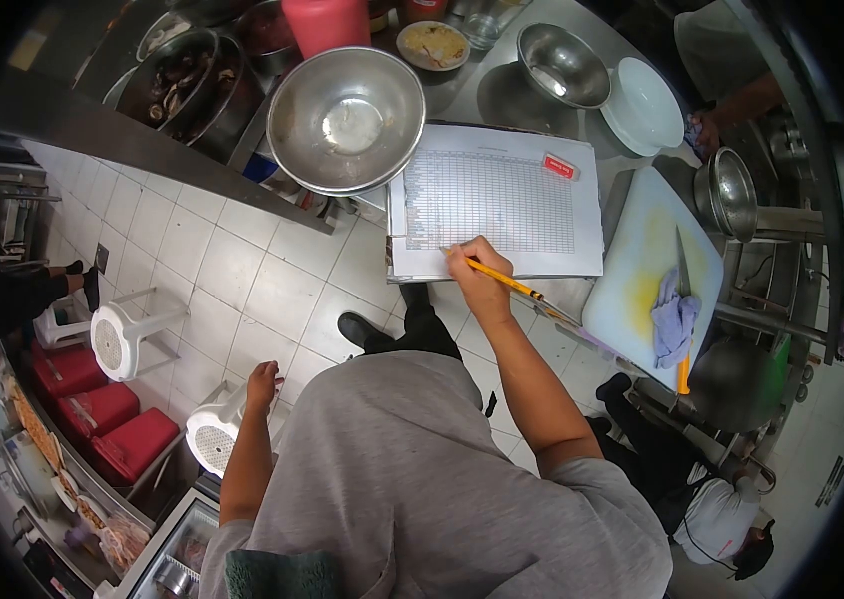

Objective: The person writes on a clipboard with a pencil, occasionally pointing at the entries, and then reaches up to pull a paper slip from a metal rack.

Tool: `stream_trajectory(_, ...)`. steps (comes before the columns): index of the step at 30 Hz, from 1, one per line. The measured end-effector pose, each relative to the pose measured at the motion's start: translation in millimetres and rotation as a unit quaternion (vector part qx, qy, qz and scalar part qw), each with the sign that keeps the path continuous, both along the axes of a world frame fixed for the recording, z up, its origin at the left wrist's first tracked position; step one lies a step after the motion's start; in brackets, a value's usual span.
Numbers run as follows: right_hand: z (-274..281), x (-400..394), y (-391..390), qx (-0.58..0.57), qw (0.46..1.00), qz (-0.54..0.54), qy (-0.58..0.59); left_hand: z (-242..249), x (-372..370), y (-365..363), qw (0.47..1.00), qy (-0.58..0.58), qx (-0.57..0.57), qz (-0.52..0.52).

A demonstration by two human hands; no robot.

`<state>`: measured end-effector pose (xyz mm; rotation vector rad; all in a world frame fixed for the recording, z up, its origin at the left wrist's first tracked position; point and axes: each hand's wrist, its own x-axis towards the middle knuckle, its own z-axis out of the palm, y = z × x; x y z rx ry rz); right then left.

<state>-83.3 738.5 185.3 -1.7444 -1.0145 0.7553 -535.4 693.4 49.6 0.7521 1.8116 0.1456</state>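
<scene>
My right hand is closed around a yellow pencil, its tip at the lower left part of a printed grid sheet. The sheet lies on a clipboard-like backing at the counter edge. A red and white eraser rests on the upper right of the paper. Down by my side, away from the counter, hangs my left hand; its fingers are curled, and I cannot make out what is in them, if anything.
A large metal bowl stands left of the sheet, a smaller metal bowl and white bowls behind it. On the right, a cutting board carries a knife and a purple cloth. White stools stand left. Other people are nearby.
</scene>
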Motion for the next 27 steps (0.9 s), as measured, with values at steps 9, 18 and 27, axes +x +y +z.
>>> stream_trajectory(9, 1, -1, 0, 0.012, 1.0, -0.004, -0.01, -1, 4, -2, 1.0, -0.004, 0.011, 0.0)
stream_trajectory(18, 3, 8, 2, 0.046, 0.985, -0.043, 0.162, -3, -1, -3, 1.0, 0.001, 0.001, -0.008)
stream_trajectory(27, 50, 52, 12, 0.049, 0.935, -0.118, 0.332, -7, 5, 10, 1.0, -0.011, 0.008, -0.018)
